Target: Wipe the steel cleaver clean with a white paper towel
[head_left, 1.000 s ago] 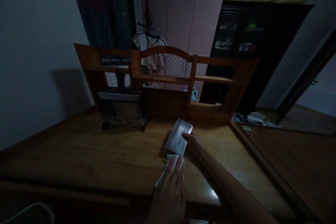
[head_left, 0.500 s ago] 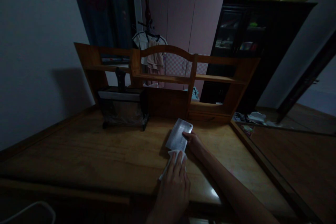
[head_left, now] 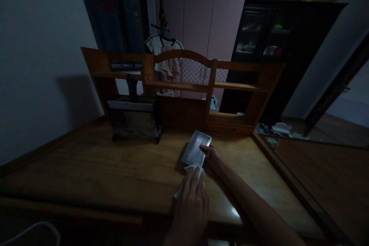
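My right hand (head_left: 212, 157) pinches the right edge of a cleaver (head_left: 196, 148), whose broad grey metal blade has a small hole in its far right corner. The blade is held tilted over the wooden desk. At the blade's near end, my left hand (head_left: 192, 203) presses a white cloth or tissue (head_left: 190, 170) with its fingers laid over it. The cloth and fingers hide that end, so the cleaver's handle does not show. Farther left stands a dark knife holder (head_left: 132, 117) with plastic film round its lower part and a black-handled knife (head_left: 132, 88) in it.
The wooden desk (head_left: 86, 169) carries a low shelf unit (head_left: 181, 84) along its back edge. A wall (head_left: 43, 65) borders the left side. A raised wooden rim runs down the right side. A white cable or hoop (head_left: 43, 223) shows at the lower left.
My left hand and the cloth have shifted slightly forward and right along the cleaver's near end, then stayed about there. My right hand and the cleaver have barely moved.
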Demonstrator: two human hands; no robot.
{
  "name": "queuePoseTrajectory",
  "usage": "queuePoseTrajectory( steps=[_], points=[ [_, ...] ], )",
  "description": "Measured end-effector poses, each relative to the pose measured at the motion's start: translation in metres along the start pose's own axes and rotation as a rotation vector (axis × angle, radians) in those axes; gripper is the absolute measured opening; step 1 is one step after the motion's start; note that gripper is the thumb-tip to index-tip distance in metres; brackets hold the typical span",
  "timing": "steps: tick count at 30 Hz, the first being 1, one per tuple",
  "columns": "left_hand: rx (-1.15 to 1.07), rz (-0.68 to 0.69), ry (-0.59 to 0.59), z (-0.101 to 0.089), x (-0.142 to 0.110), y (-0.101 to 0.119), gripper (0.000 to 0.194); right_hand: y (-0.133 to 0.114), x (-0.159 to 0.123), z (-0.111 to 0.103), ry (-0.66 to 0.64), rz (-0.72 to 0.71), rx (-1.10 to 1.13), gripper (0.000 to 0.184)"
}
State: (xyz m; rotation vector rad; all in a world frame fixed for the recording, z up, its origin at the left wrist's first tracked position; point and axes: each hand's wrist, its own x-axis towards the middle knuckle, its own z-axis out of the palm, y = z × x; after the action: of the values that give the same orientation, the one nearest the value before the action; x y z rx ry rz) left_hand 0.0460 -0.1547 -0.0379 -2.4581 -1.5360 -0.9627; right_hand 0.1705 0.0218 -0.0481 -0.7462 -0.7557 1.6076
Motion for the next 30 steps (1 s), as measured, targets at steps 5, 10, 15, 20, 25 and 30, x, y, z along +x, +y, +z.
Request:
queuePoseTrajectory(
  steps=[5, 10, 15, 20, 25, 30],
  points=[
    [-0.003, 0.004, -0.004, -0.004, 0.001, -0.001, 0.045, -0.002, -0.002, 0.001, 0.0, 0.005, 0.0, 0.016],
    [-0.005, -0.043, -0.013, -0.007, -0.002, 0.001, 0.048, -0.004, -0.004, 0.004, -0.004, -0.004, 0.009, 0.016],
    [0.014, -0.096, 0.004, -0.004, 0.0, 0.004, 0.048, -0.003, -0.003, 0.004, 0.0, -0.009, 0.016, 0.017],
    [0.026, -0.057, -0.015, -0.003, 0.005, 0.002, 0.05, -0.004, -0.003, 0.005, 0.021, 0.005, 0.022, 0.023],
    [0.029, 0.001, -0.037, -0.003, 0.006, -0.002, 0.049, -0.004, -0.004, 0.006, 0.017, 0.003, 0.025, 0.02],
    [0.052, 0.049, -0.052, -0.006, 0.008, -0.005, 0.045, -0.004, -0.005, 0.006, 0.009, 0.002, 0.02, 0.016]
  ],
)
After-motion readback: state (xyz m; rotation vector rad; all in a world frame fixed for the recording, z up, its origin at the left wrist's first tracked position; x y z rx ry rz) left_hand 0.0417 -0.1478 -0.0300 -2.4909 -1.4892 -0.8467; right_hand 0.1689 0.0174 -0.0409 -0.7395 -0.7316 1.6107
